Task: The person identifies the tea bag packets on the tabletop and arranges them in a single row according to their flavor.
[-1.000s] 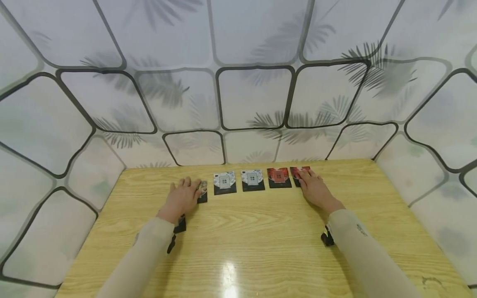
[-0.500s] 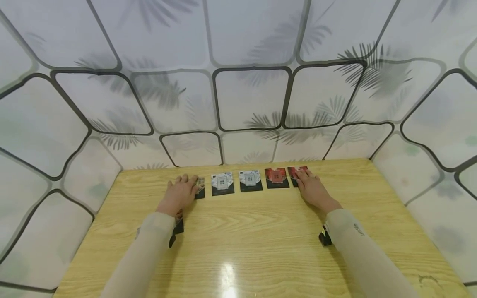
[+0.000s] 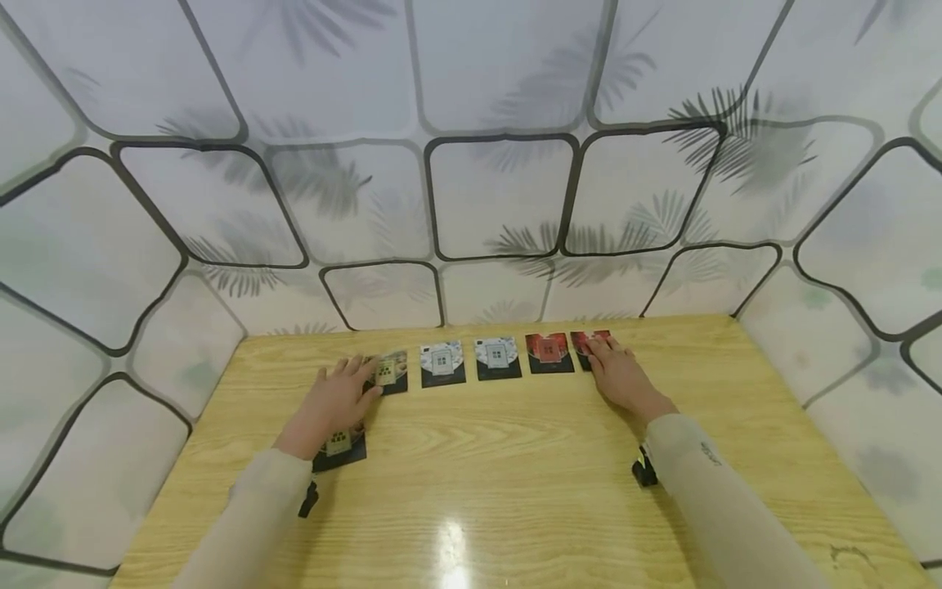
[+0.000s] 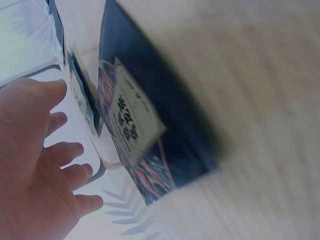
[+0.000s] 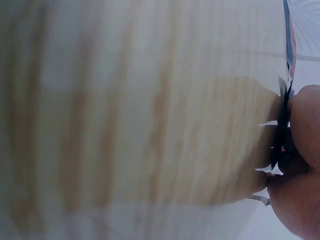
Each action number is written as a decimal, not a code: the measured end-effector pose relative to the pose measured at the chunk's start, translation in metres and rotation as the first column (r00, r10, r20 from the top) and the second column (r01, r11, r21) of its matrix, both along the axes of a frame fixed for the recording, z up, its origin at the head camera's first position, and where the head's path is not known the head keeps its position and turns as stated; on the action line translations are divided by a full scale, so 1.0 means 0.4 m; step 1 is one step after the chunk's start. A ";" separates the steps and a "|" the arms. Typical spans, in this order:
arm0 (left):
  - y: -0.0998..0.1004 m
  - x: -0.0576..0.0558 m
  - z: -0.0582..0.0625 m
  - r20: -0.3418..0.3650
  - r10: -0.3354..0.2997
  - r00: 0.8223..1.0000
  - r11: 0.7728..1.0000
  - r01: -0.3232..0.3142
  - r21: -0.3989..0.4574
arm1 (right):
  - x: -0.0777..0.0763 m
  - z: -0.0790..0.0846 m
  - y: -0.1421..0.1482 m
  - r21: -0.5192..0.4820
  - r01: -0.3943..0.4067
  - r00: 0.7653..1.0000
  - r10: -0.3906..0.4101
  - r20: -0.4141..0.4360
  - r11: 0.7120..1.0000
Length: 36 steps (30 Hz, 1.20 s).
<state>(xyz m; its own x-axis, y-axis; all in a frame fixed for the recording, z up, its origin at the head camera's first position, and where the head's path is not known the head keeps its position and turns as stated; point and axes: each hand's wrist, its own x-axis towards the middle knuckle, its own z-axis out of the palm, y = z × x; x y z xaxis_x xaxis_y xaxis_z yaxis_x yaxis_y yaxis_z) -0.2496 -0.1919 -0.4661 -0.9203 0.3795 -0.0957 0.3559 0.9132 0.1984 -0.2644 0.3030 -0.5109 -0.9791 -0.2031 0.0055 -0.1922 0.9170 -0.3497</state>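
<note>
My left hand hovers at the left end of a row of flat packets, fingers spread. Its fingertips overlap the left edge of a yellow-labelled packet. Partly under the wrist lies a second yellow-labelled packet, nearer to me; in the left wrist view this dark packet fills the middle, with the hand beside it. My right hand rests with extended fingers on the rightmost red packet, covering part of it. In the right wrist view only that packet's dark edge shows by the fingers.
Between the hands lie two white packets and another red packet. The pale wooden table meets a patterned fabric wall behind the row. Black wrist straps hang beneath the sleeves.
My left hand has slid left and back off the far yellow-labelled packet, uncovering most of it and more of the nearer one. The right hand stays on the red packet.
</note>
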 end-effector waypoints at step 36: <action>-0.072 0.228 -0.013 -0.051 -0.039 0.998 0.998 0.042 0.056 | -0.006 -0.006 0.000 0.008 -0.001 0.999 0.001 0.032 1.000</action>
